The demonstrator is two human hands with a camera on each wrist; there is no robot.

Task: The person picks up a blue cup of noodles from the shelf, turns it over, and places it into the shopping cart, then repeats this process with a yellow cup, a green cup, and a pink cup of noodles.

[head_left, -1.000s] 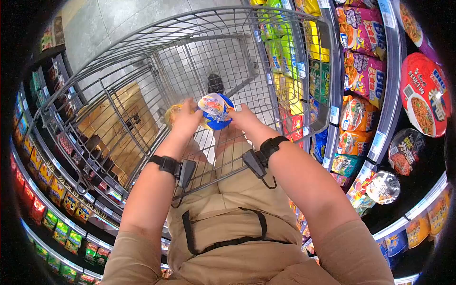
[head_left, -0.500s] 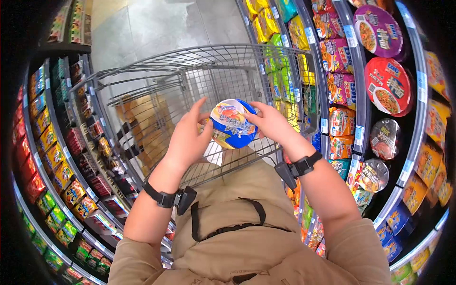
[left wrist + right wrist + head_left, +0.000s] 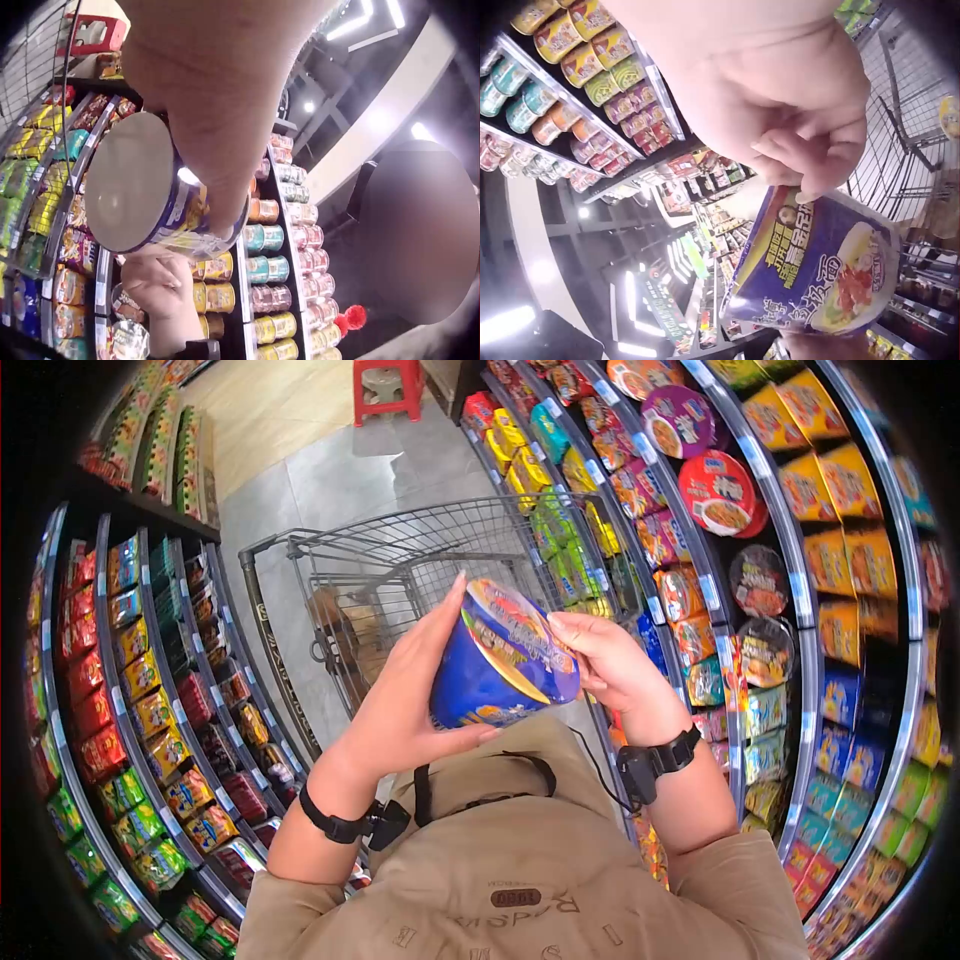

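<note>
left hand [image 3: 400, 695] cradles blue noodle bowl [image 3: 500, 660] at 9 o'clock | right hand [image 3: 610, 660] pinches lid rim at 3 (bowl tilted) | cart [image 3: 400, 560] at 12

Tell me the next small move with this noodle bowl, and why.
Probably lower the blue noodle bowl into the shopping cart. The left hand cups its side and base, the right hand pinches the lid rim, the bowl is tilted toward the face, and the cart stands open directly ahead.

- Right-hand shelves [image 3: 800, 610] hold noodle bowls [image 3: 715, 490] and packets [image 3: 690, 592].
- Left-hand shelves [image 3: 105, 690] carry rows of small packets [image 3: 140, 670].
- The floor [image 3: 330, 480] bears a wire trolley [image 3: 400, 560] and a red stool [image 3: 385, 385].
</note>
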